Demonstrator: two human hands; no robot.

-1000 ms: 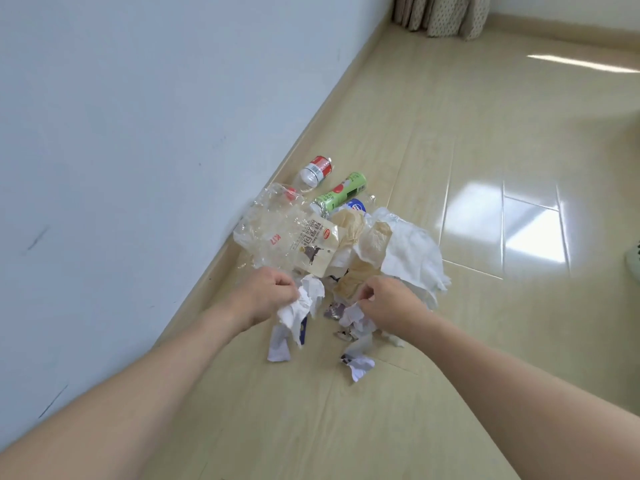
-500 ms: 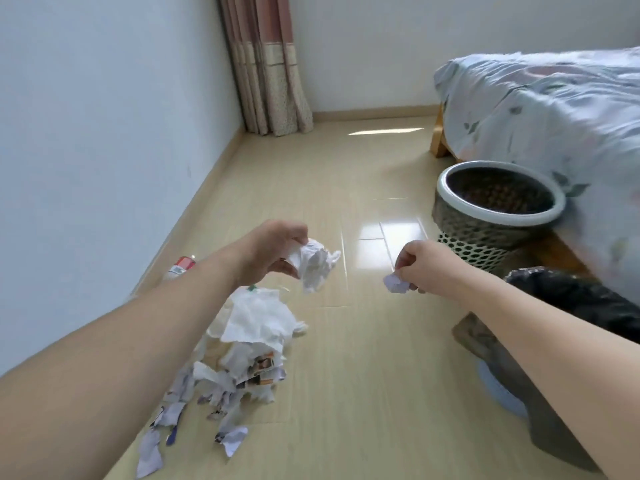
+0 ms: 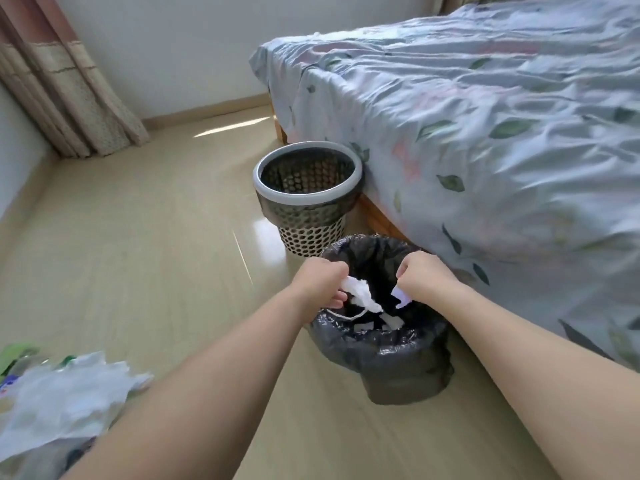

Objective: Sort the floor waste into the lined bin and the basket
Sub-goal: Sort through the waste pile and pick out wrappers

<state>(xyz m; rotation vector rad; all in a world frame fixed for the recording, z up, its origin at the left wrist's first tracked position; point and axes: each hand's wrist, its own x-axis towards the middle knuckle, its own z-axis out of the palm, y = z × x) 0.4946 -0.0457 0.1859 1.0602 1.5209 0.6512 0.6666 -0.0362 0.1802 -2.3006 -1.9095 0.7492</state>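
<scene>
Both over lined bin (image 3: 381, 344), left hand (image 3: 320, 282) gripping tissue (image 3: 362, 294), right hand (image 3: 424, 280) pinching scrap (image 3: 401, 299)

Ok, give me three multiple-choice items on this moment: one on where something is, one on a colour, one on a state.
1. Where are both hands?
A. Over the lined bin
B. Over the basket
C. On the bed

2. What colour is the bin's liner?
A. White
B. Black
C. Green

3. What is the left hand doing?
A. Resting flat on the floor
B. Hanging idle with nothing in it
C. Gripping crumpled white paper

Answers:
1 A: the left hand and the right hand are above the mouth of the lined bin, while the basket stands beyond them, next to the bed.
2 B: the liner folded over the rim is black plastic.
3 C: its fingers are curled round crumpled white paper; the right hand likewise holds a small paper scrap.
</scene>
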